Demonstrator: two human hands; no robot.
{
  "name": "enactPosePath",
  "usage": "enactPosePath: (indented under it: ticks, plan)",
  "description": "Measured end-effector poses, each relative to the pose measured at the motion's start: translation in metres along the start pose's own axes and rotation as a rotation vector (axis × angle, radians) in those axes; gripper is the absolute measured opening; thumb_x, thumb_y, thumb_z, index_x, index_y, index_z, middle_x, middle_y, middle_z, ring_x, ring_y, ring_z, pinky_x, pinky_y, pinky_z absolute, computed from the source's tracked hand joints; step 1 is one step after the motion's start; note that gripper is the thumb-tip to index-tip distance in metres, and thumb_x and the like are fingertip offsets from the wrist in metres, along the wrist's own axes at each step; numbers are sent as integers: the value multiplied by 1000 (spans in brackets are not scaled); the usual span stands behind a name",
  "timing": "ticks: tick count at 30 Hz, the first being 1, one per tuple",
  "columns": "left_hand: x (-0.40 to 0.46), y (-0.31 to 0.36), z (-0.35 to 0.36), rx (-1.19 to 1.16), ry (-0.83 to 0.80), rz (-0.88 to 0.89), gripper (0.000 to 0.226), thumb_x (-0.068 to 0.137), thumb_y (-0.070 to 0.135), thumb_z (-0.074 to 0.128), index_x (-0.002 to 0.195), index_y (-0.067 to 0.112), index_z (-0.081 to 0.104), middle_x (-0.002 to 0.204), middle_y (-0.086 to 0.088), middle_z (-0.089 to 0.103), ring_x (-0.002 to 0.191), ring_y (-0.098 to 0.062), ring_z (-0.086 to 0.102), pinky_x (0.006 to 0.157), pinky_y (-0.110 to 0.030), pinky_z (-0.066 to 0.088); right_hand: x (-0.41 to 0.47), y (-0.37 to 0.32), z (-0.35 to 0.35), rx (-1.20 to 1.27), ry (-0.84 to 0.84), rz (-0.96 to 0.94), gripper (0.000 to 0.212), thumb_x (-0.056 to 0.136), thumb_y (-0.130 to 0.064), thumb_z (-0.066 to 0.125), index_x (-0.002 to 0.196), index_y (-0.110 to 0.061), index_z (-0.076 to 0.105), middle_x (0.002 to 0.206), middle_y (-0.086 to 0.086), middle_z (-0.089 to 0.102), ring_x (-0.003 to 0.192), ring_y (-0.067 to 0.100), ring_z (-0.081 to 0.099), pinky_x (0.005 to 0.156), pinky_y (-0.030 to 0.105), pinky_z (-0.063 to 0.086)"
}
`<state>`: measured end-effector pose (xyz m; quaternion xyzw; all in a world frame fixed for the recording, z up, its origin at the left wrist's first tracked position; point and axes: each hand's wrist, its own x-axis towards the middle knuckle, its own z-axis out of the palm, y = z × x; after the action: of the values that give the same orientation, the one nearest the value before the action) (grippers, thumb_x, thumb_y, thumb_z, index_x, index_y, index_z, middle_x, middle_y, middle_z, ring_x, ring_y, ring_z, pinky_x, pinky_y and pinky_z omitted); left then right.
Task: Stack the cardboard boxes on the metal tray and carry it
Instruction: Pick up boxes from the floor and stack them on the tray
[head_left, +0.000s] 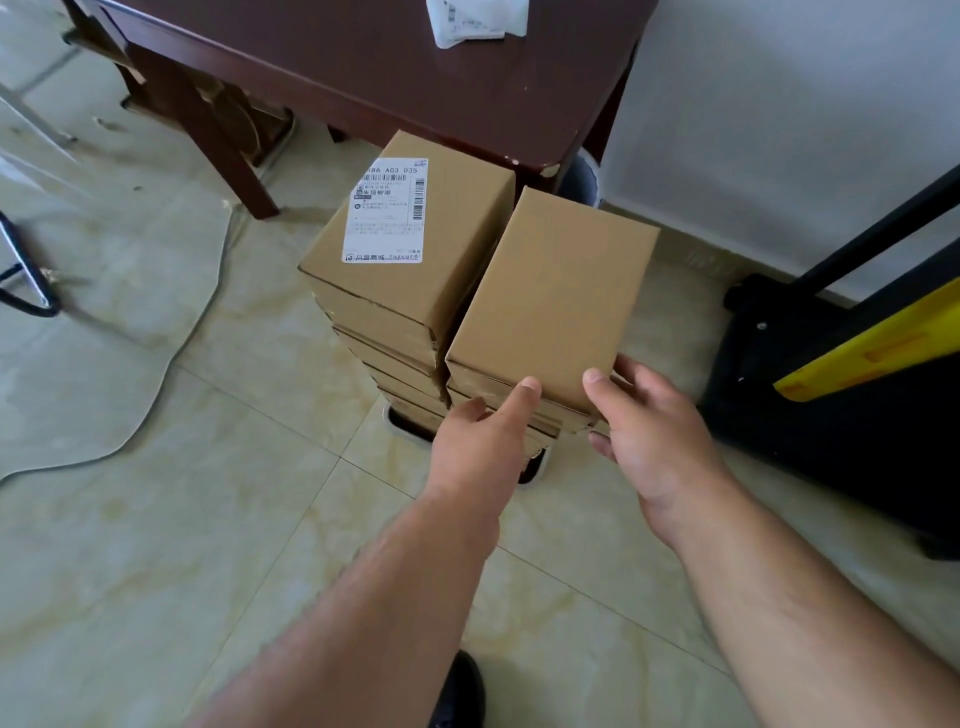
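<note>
Two stacks of cardboard boxes stand side by side on the tiled floor. The left stack is topped by a box with a white shipping label (410, 244). On the right stack lies a plain cardboard box (550, 296). Both my hands grip the near end of that plain box. My left hand (483, 441) has its thumb on the top edge and its fingers against the front face. My right hand (654, 426) has its thumb on top and its fingers around the right corner. Only a dark, pale-rimmed sliver of the metal tray (408, 423) peeks out under the stacks.
A dark wooden table (415, 67) stands just behind the stacks, with a white packet (467, 21) on it. A black and yellow cart (841, 374) is close on the right against the white wall. A cable (171, 358) runs over the floor on the left.
</note>
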<state>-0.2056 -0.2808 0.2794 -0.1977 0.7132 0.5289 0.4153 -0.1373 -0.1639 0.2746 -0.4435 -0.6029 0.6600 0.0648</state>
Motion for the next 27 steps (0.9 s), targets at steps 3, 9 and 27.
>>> enactPosePath:
  ticks: [3, 9, 27]
  plan:
    - [1, 1, -3, 7, 28, 22, 77, 87, 61, 71, 151, 24, 51, 135, 7, 62, 104, -4, 60, 105, -35, 47, 1, 2, 4, 8, -4, -4, 15, 100, -29, 64, 93, -41, 69, 88, -32, 75, 84, -11, 71, 98, 39, 58]
    - [6, 2, -9, -2, 46, 28, 69, 87, 59, 71, 145, 25, 57, 137, 5, 64, 127, -16, 58, 113, -44, 47, 3, 7, 11, 46, 2, 4, 11, 98, -31, 68, 105, -39, 66, 95, -25, 77, 87, -4, 74, 95, 42, 61]
    - [3, -3, -12, -34, 71, 22, 54, 94, 50, 68, 140, 22, 61, 119, 12, 66, 121, -13, 60, 112, -43, 48, 0, 13, 11, 10, -5, 15, 14, 94, -34, 71, 94, -46, 63, 94, -33, 75, 92, -6, 72, 99, 44, 58]
